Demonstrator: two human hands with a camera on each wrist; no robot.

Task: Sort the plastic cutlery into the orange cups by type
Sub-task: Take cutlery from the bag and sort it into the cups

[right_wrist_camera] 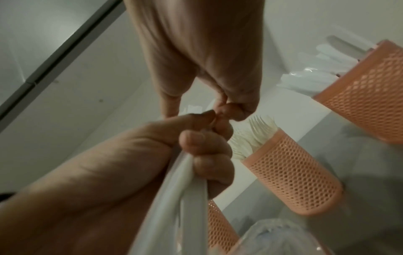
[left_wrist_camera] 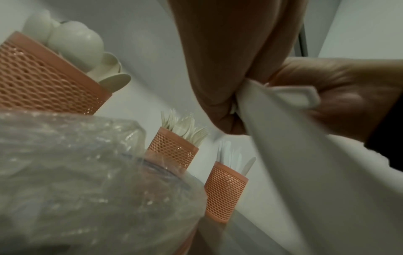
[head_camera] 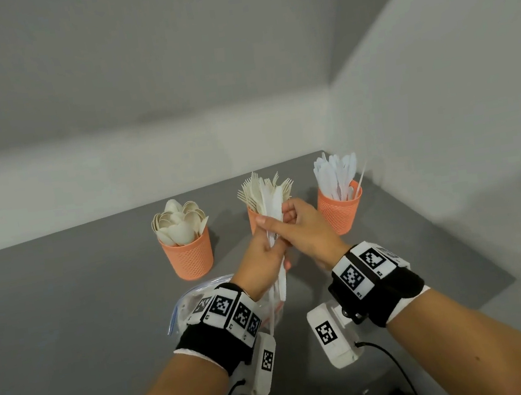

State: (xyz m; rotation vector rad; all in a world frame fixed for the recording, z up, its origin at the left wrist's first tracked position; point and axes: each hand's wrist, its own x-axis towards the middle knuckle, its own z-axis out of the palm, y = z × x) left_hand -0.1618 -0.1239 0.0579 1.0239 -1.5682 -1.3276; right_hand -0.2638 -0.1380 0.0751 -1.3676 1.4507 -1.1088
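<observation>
Three orange mesh cups stand in a row on the grey table. The left cup holds cream spoons, the middle cup cream forks, and the right cup white knives. In front of the middle cup my left hand grips a bundle of white knives by the handles, blades up. My right hand pinches the bundle higher up, thumb across it. The left wrist view shows the handles running out of my left hand. In the right wrist view my right hand meets the bundle.
A crumpled clear plastic bag lies on the table under my left wrist. White walls close the table at the back and right, near the knife cup. The grey table stretches to the left.
</observation>
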